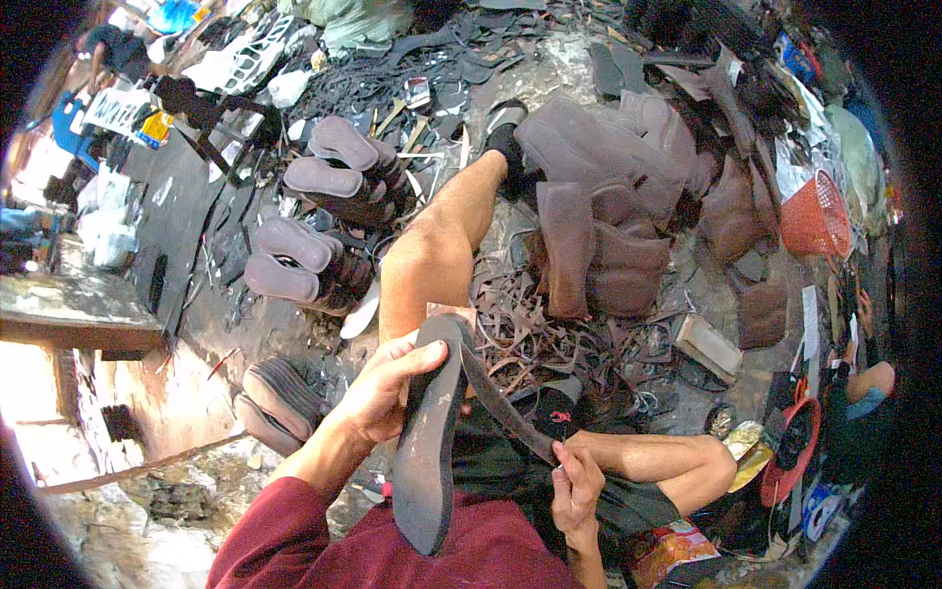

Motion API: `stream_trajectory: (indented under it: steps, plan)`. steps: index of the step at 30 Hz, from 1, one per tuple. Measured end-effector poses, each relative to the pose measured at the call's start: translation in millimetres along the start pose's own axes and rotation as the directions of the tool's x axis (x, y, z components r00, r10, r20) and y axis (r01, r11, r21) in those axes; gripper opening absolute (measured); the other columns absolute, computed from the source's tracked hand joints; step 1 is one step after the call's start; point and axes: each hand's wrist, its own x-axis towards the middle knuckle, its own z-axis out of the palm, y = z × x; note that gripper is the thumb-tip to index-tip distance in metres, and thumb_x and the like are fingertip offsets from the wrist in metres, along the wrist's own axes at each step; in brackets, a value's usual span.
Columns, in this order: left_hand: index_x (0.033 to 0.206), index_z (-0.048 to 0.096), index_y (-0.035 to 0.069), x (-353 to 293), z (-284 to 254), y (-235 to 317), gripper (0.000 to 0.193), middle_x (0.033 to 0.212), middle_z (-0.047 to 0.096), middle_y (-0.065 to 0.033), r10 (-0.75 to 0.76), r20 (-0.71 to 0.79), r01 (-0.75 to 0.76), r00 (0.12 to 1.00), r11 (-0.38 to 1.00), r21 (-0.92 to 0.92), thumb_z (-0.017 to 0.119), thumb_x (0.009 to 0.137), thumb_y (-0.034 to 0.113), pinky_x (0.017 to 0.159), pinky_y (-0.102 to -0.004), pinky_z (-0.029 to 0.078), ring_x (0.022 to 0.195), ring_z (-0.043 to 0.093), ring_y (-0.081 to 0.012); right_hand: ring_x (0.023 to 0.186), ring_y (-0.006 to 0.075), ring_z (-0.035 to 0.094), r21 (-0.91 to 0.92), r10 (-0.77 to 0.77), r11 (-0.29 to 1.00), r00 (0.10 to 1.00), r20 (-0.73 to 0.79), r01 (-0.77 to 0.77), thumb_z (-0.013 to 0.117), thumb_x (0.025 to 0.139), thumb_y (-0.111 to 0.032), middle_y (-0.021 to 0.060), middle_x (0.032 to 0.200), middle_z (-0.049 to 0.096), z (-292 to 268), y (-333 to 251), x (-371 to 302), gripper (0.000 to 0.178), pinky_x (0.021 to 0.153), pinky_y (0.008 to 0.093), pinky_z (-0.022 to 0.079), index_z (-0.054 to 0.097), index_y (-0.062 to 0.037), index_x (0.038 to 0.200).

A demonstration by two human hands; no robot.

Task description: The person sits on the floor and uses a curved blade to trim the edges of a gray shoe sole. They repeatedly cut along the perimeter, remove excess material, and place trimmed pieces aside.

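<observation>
grey sole [424, 481] is filling gripping left hand [385, 391]; right hand [577, 491] is pinching a strip [504, 416], apparently joined toward twelve o'clock, otherwise loose.

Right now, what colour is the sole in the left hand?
The sole is dark grey; the head view shows it best.

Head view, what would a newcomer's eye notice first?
Probably the dark sole in the left hand, below centre, with a narrow strip running from near its upper end to the right hand. Next, the brown sheets piled upper right of centre, and the red basket at far right.
</observation>
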Motion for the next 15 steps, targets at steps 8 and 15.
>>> stream_trajectory:
  steps: [8,15]
  plan:
    - [0.121,0.059,0.004,11.8,12.5,7.2,0.044,0.092,0.07,-0.0064,-0.046,0.009,0.045,0.999,0.996,0.079,0.074,0.089,0.031,0.072,-0.033,0.059,0.077,0.069,-0.0171,0.074,0.0304,0.06,0.028,0.007,1.0,0.998,0.055,-0.009,0.067,0.078,-0.001,0.0108,0.084,0.062,-6.0,-3.7,51.6,0.046,0.066,0.0393,0.051,0.067,-0.0128,0.122]
    - [0.114,0.068,0.003,15.1,5.2,23.1,0.034,0.095,0.073,-0.0047,-0.204,0.016,0.176,0.979,0.88,0.441,0.078,0.087,0.021,0.073,-0.0281,0.055,0.081,0.067,-0.0113,0.056,0.0267,0.058,-0.086,-0.171,0.969,0.879,0.446,0.232,0.064,0.083,-0.007,0.0086,0.072,0.059,-45.9,-41.2,170.9,0.042,0.052,0.0383,0.047,0.065,-0.0115,0.125]
